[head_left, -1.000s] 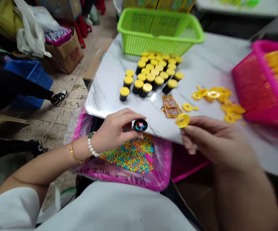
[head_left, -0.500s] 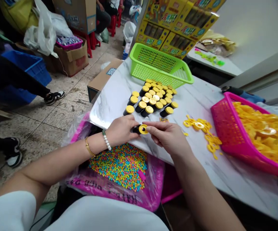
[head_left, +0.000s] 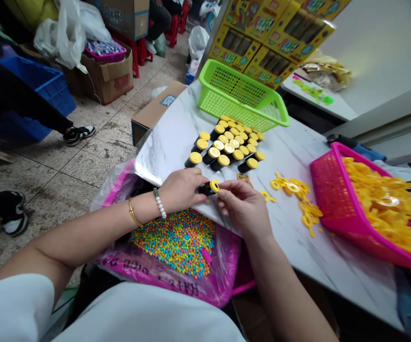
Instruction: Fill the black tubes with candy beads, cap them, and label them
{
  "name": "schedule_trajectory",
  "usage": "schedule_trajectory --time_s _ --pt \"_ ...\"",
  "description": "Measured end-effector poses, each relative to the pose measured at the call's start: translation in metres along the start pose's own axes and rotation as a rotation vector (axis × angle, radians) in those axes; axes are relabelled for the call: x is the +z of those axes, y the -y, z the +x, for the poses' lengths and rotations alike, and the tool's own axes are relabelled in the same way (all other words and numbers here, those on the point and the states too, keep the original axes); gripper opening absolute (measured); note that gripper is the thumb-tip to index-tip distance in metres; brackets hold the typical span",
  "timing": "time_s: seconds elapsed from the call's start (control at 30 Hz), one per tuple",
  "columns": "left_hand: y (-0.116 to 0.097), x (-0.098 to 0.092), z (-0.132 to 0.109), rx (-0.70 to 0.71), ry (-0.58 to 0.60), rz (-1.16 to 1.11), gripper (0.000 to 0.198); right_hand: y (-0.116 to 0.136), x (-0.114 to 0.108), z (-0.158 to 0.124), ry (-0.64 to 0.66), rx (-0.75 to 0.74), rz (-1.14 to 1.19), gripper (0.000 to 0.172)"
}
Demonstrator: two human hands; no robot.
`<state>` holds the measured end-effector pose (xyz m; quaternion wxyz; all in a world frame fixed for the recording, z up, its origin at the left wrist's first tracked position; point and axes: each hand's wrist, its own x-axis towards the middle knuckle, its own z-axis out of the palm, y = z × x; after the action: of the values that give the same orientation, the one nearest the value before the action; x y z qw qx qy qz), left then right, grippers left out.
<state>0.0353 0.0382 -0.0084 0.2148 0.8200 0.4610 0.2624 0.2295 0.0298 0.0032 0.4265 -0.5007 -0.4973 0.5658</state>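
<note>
My left hand [head_left: 182, 189] is wrapped round a small black tube [head_left: 204, 189], held over the front edge of the table. A yellow ring-shaped cap [head_left: 214, 185] with a dark hole sits at the tube's right end. Thumb and fingers of my right hand [head_left: 244, 204] pinch the cap's edge. Just beyond, a group of black tubes with yellow lids [head_left: 228, 148] stands on the table. Below my hands, a pink tub [head_left: 223, 280] lined with clear plastic holds many small coloured candy-like balls [head_left: 177, 240].
Loose yellow plastic pieces [head_left: 293, 186] lie right of my hands, beside a pink basket [head_left: 328, 199] full of similar pieces. A green basket [head_left: 243, 102] and stacked yellow boxes [head_left: 258, 47] stand at the back. Another person's leg [head_left: 38, 104] shows at the left.
The tube has turned so that its capped end faces less toward me. My right fingers have shifted slightly at the cap. The view has moved a little.
</note>
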Motion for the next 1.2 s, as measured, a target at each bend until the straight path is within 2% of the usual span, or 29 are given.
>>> schedule_trajectory --time_s 0.1,0.2,0.37,0.53,0.7,0.83,0.9,0.97,1.07,1.13,1.2 --pt "0.0 0.0 0.001 -0.008 0.007 0.015 0.022 0.005 0.004 0.006 0.03 0.072 0.066 0.037" --pt "0.0 0.0 0.001 -0.004 0.003 0.02 0.021 0.014 0.005 0.012 0.095 0.151 0.078 0.033" --pt "-0.001 -0.001 0.0 0.0 0.003 0.011 0.021 0.016 0.006 0.016 0.121 0.223 0.116 0.028" --pt "-0.002 -0.001 0.001 0.0 0.009 -0.014 0.02 0.014 0.009 0.015 0.118 0.209 0.144 0.029" --pt "-0.002 -0.001 0.001 -0.009 0.018 -0.017 0.022 0.017 0.009 0.014 0.052 0.193 0.052 0.037" --pt "-0.005 -0.008 0.001 -0.007 0.028 -0.018 0.019 0.022 0.007 0.016 0.112 0.247 -0.042 0.041" --pt "-0.008 -0.016 0.003 -0.007 0.072 -0.074 0.016 0.024 0.007 0.016 0.146 0.259 -0.079 0.042" --pt "-0.012 -0.024 0.007 -0.063 0.199 -0.226 0.02 0.025 0.006 0.017 0.188 0.27 -0.101 0.044" --pt "-0.019 -0.028 0.013 -0.304 0.361 -0.526 0.03 0.024 0.005 0.016 0.234 0.277 -0.113 0.045" --pt "-0.022 -0.026 0.017 -0.447 0.344 -0.64 0.028 0.021 0.005 0.014 0.226 0.243 -0.112 0.042" --pt "-0.023 -0.022 0.018 -0.494 0.295 -0.667 0.022 0.017 0.006 0.013 0.198 0.183 -0.103 0.038"
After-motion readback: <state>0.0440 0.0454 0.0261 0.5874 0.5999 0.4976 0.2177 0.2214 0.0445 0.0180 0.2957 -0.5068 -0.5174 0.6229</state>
